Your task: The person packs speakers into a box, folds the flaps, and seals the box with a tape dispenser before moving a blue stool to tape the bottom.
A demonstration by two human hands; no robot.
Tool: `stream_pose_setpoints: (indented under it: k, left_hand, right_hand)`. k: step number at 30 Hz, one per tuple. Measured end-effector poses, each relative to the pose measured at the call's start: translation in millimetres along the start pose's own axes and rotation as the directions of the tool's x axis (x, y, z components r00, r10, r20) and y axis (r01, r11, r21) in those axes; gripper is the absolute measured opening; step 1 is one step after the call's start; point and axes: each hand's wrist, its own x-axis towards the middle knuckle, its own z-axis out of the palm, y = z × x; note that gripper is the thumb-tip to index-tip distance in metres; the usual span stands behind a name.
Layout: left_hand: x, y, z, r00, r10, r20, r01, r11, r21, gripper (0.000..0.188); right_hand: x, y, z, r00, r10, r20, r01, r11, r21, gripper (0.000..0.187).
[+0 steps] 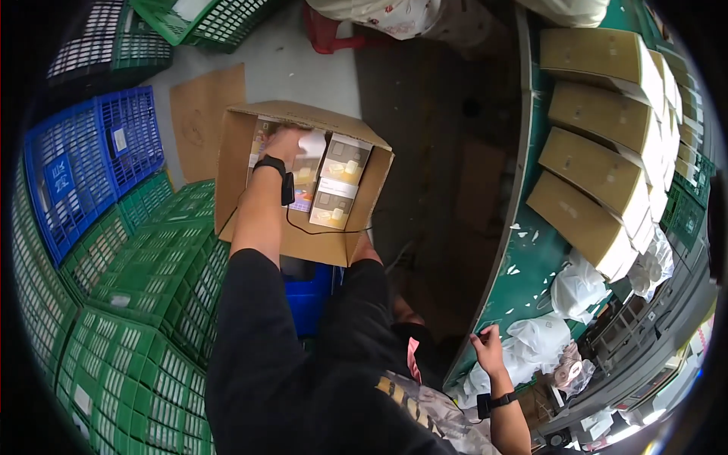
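Note:
My left hand, with a black device strapped at the wrist, reaches into an open cardboard box. Its fingers are blurred and partly hidden, at a pale, blurred patch on the small packs inside. Small printed cartons in white, brown and yellow lie in the box, with more colourful packs beside and under my hand. A thin black cable hangs from the wrist device across the box. Off to the right, by the table's edge, my right hand is loosely bent, thumb and fingers apart, nothing visible in it, over white plastic bags.
Green crates and blue crates are stacked at the left. A blue container sits below the box. Cardboard boxes stand in a row on the green table. A flat cardboard sheet lies on the floor.

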Motion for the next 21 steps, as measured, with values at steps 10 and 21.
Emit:
stream_pose_setpoints:
  k: [10, 21]
  left_hand:
    - [23, -24, 147, 0.742, -0.656, -0.136, 0.239, 0.449, -0.861, 0.094]
    - [-55, 10, 101, 0.735, -0.428, -0.525, 0.050, 0.807, -0.588, 0.090]
  right_hand:
    - [-9, -5, 0, 0.995, -0.055, -0.088, 0.044, 0.991, -0.124, 0.042]
    - [-7, -13, 4, 0.977, -0.202, -0.066, 0.192, 0.972, -0.134, 0.047]
